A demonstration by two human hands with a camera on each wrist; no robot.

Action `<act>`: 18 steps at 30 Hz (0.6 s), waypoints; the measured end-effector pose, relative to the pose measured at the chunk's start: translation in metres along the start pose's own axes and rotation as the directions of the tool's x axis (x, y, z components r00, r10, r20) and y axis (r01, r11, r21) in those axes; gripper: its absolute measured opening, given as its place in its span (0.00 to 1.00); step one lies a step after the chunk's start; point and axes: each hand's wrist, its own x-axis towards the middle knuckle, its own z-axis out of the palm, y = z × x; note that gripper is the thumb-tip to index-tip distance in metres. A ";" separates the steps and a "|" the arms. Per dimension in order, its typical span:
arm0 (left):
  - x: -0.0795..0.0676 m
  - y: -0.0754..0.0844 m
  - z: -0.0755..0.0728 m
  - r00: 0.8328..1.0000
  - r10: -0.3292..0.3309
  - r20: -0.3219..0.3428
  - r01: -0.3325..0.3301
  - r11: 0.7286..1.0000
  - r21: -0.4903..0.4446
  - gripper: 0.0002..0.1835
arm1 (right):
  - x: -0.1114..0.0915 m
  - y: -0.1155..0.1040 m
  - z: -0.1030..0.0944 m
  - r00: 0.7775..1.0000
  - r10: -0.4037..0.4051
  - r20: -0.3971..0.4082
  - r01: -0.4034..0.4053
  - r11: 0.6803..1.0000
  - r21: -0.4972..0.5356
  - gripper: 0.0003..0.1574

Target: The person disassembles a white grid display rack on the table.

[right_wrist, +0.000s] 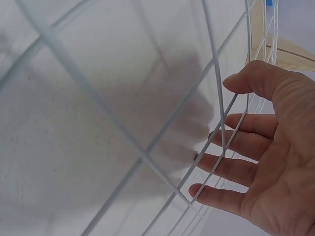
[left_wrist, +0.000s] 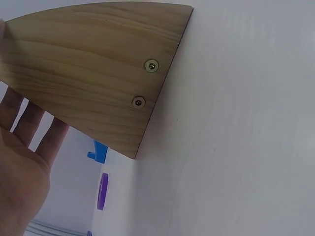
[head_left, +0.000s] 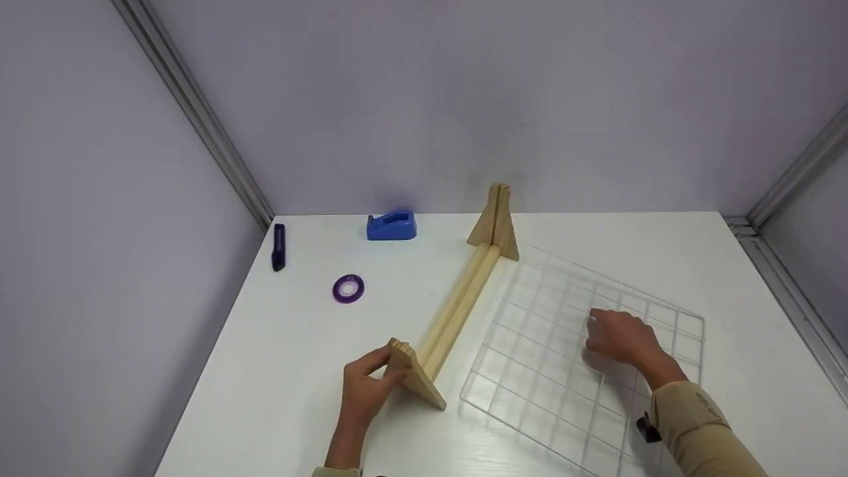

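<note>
A wooden stand [head_left: 456,318] lies lengthwise on the white table, a grooved bar joining two tapered, upright end pieces. My left hand [head_left: 363,391] pinches the top of the near end piece [left_wrist: 88,59], thumb on one side and fingers on the other. Two hex-socket screws [left_wrist: 151,65] show in that wooden face. Right of the stand is a white wire grid panel [right_wrist: 142,155]. My right hand [head_left: 623,334] grips its wires toward the right side, with thumb and fingertips at the wires in the right wrist view. Shadows fall on the tabletop beneath the grid.
A blue tape dispenser [head_left: 392,228] stands near the back edge. Left of the stand lies a purple ring like a tape roll [head_left: 336,289]. A dark utility knife [head_left: 279,248] rests at the far left. Walls enclose the table at the back and sides.
</note>
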 end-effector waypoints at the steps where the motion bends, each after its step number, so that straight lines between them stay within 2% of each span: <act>1: 0.000 0.001 0.001 1.000 0.006 -0.004 -0.006 1.000 0.002 0.22 | 0.000 0.000 0.000 1.000 -0.003 0.000 0.003 1.000 -0.006 0.41; 7: -0.003 0.001 0.003 0.999 0.037 -0.017 -0.036 0.999 0.020 0.22 | 0.000 0.000 0.000 1.000 -0.018 0.005 0.018 0.999 -0.033 0.37; 13: -0.003 0.002 0.004 0.999 0.040 -0.019 -0.040 0.999 0.013 0.22 | 0.002 -0.001 0.000 1.000 -0.028 0.014 0.028 0.999 -0.028 0.06; 18: -0.004 0.003 0.004 0.998 0.057 -0.026 -0.056 0.998 0.016 0.20 | 0.001 -0.004 0.003 0.999 -0.034 0.009 0.034 0.999 -0.024 0.04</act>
